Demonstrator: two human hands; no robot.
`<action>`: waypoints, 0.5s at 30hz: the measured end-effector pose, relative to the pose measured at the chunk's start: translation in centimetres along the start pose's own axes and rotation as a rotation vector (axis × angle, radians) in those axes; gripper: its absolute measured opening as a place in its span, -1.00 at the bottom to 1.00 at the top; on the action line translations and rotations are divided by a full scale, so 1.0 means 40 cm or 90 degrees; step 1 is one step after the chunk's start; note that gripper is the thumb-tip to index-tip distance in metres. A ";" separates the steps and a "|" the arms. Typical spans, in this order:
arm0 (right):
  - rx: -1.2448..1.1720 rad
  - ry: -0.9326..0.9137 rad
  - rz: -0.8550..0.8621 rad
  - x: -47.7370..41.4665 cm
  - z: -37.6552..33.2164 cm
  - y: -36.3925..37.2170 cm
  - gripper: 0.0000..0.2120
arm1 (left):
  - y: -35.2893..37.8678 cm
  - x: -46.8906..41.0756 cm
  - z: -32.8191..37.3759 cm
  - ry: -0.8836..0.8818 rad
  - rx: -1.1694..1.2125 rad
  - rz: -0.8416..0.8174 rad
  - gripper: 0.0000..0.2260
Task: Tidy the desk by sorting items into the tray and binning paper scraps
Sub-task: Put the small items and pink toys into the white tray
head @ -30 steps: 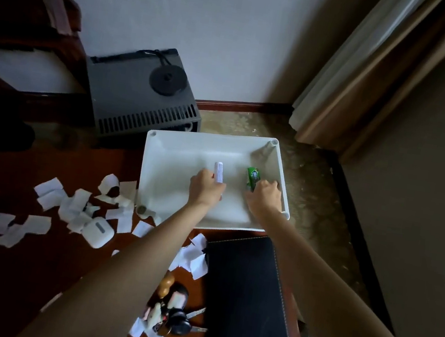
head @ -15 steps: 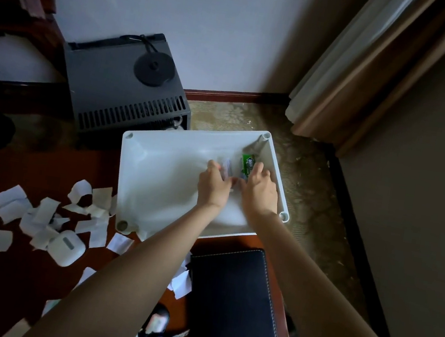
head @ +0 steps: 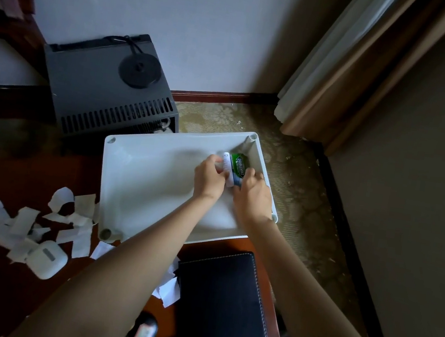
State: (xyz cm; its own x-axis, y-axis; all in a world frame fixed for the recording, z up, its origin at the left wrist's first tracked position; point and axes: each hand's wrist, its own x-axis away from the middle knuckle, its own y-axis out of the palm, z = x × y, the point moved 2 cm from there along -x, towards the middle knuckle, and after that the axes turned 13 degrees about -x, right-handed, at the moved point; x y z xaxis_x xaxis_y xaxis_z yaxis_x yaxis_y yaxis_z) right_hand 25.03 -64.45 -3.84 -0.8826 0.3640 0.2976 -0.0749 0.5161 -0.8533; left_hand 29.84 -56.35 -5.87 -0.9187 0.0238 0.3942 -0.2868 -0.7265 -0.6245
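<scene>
A white tray (head: 149, 186) sits at the far right corner of the dark wooden desk. In its far right part lie a white tube (head: 227, 166) and a green gum pack (head: 238, 165), side by side. My left hand (head: 209, 178) holds the white tube from the left with curled fingers. My right hand (head: 252, 194) grips the near end of the gum pack. Torn white paper scraps (head: 25, 222) are scattered over the desk to the left of the tray.
A white earbud case (head: 47, 259) lies among the scraps. A black leather folder (head: 226, 310) lies near the desk's right edge, more scraps (head: 169, 287) beside it. Keys with a small figure (head: 144, 335) sit at the bottom. A grey box (head: 106, 87) stands behind the desk.
Both hands have moved the tube and the gum pack toward the tray's far right corner and brought them together. The view has shifted right, so the pink item at the left has dropped out of view.
</scene>
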 end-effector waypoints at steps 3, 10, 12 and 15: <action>-0.002 -0.004 0.005 0.004 0.002 -0.004 -0.78 | 0.001 -0.005 0.008 0.013 -0.012 0.007 -0.75; -0.060 -0.015 0.031 0.015 0.005 -0.005 -0.78 | -0.005 0.008 0.016 0.043 -0.033 -0.004 -0.76; -0.084 -0.013 0.028 0.017 0.003 -0.008 -0.78 | -0.007 0.015 0.014 0.052 -0.048 -0.016 -0.76; -0.093 -0.014 0.023 0.028 -0.002 -0.020 -0.77 | -0.025 0.033 0.018 0.047 -0.061 -0.035 -0.68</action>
State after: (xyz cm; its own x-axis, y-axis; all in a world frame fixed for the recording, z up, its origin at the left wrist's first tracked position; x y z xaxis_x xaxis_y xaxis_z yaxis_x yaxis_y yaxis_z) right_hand 24.13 -64.37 -2.79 -0.8933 0.3684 0.2575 0.0241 0.6113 -0.7910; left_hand 29.11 -56.10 -4.22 -0.9177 0.1145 0.3805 -0.3580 -0.6539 -0.6666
